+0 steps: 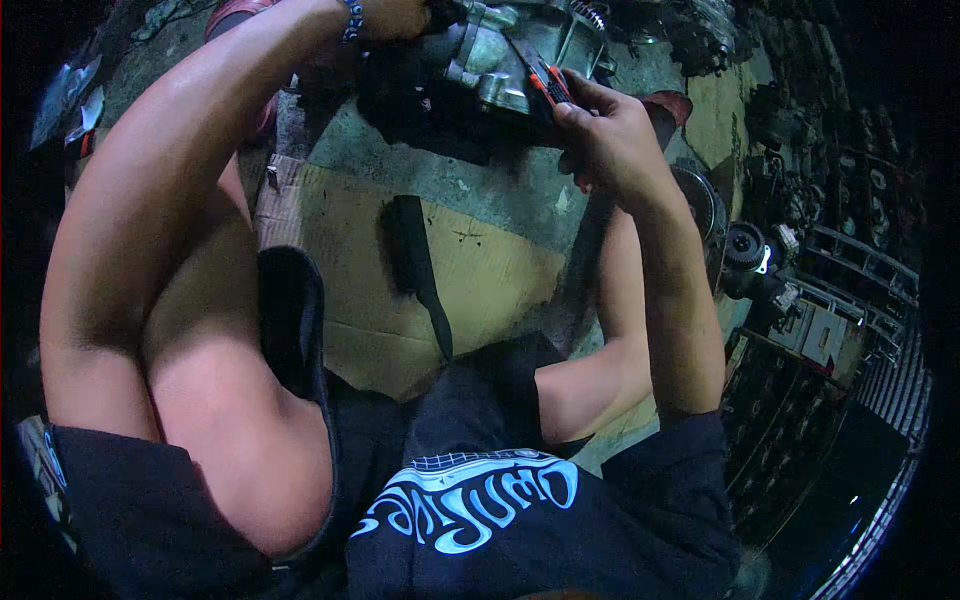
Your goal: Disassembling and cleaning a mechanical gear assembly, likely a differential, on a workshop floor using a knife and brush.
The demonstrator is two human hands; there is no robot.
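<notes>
My right hand (622,142) is closed around the red-and-black handle of a slim hand tool (550,84). Its narrow dark end points up and left over a grey metal machine casing (492,62); contact with the metal cannot be made out. That casing has ribs, round bosses and a toothed part at its upper right. At the top edge, my left hand (393,18), with a blue beaded bracelet at the wrist, reaches to the casing's left side. Its fingers are lost in shadow and partly out of the picture.
A flat cardboard sheet (480,270) covers the floor between my legs. On it lies a dark brush-like object (408,248) with a long handle. To the right are a round metal part (745,246), several greasy machine parts and a metal frame (865,260).
</notes>
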